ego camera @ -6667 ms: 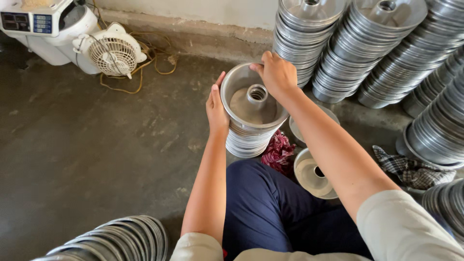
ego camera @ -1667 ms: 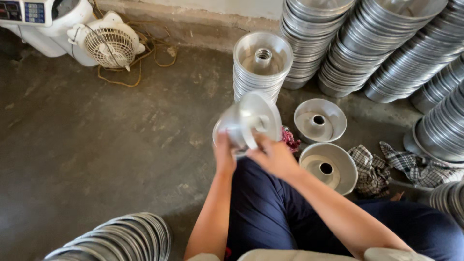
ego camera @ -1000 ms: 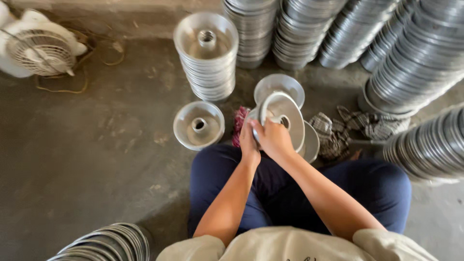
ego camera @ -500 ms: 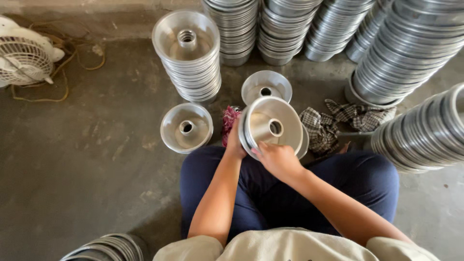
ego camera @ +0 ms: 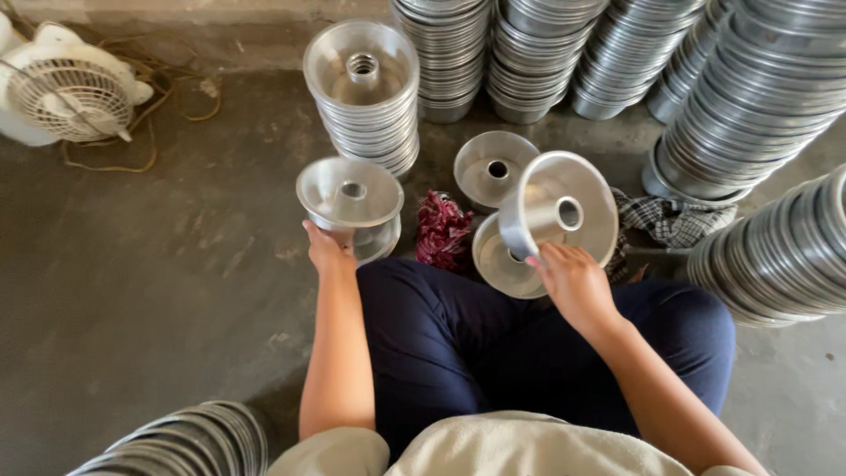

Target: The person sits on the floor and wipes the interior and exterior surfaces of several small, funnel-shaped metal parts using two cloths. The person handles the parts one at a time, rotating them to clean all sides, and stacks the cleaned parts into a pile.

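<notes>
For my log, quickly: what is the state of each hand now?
Left hand: gripping small tube pan.
Right hand: holding tilted tube pan.

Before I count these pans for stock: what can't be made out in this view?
Head view only:
- Left hand: its fingers vanish behind the small pan stack, so the grip is unclear.
- Right hand holds the tilted tube pan, which hides most of the pan beneath.
- Leaning stacks at right and the stack at bottom left are cut off by the edges.
- Red cloth: partly hidden by the knee.
</notes>
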